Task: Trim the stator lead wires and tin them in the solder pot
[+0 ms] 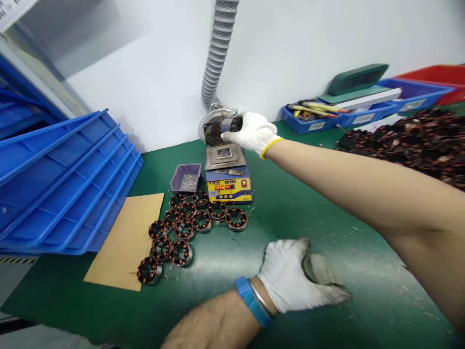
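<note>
In the upper middle, my gloved right hand (252, 131) grips a motor stator (231, 125) by its metal ring. It is held above and behind the solder pot (228, 189), close to the round fume extraction hood (214, 133). The pot has a yellow front with red digits and a small square opening on its metal top. Lower down, my gloved left hand (290, 276) curls thumb and fingers around a blurred greyish round thing (320, 269), low over the green table. Several wound stators (183, 228) stand grouped left of it, in front of the pot.
A purple tray (174, 182) with small bits sits left of the pot. Cardboard (123, 242) lies beside stacked blue crates (69, 189). Blue bins (308, 125), a red bin (436, 75) and a dark heap of wound parts (410, 145) occupy the right. A grey hose (220, 48) hangs above.
</note>
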`<act>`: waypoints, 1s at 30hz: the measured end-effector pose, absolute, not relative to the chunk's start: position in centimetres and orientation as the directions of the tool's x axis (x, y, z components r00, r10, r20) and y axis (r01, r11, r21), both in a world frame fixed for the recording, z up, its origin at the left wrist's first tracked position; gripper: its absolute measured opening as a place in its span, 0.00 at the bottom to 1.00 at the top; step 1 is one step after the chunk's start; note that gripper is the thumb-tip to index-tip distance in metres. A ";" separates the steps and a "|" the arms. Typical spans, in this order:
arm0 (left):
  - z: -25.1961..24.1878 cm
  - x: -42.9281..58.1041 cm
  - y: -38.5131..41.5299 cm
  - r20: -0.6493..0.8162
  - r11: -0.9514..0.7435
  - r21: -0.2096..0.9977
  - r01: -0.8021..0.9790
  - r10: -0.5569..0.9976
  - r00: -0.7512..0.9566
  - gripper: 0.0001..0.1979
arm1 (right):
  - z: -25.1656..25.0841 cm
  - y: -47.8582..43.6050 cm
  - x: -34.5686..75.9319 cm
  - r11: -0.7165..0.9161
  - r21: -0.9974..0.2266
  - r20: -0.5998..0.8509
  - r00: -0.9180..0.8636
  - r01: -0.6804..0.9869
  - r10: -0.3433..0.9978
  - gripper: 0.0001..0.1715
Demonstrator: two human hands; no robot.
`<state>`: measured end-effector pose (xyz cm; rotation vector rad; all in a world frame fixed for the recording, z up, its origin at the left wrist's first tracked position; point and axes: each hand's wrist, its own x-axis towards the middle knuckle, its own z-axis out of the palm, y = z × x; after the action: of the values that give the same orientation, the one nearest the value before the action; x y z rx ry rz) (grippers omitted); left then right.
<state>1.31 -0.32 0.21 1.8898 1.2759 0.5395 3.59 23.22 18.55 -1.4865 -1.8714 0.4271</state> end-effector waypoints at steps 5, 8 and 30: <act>0.3 1.2 -0.8 -0.004 -0.205 0.789 0.579 0.941 0.339 0.45 | 17.8 16.9 10.6 0.162 -0.797 0.266 0.098 0.582 0.959 0.34; 0.0 0.8 -1.5 0.049 -0.219 0.834 0.507 0.944 0.328 0.37 | 14.4 9.1 16.8 0.204 -0.938 0.235 0.082 0.281 0.968 0.53; -0.7 -0.7 -0.3 -0.047 -0.081 0.788 0.610 0.981 0.191 0.48 | -10.5 -24.6 44.9 -0.758 -0.645 -0.091 0.995 -0.097 -0.050 0.35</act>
<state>-0.69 -0.27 -0.66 1.7761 1.4989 0.6804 44.88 -24.59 -10.46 -2.4322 0.1016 0.0880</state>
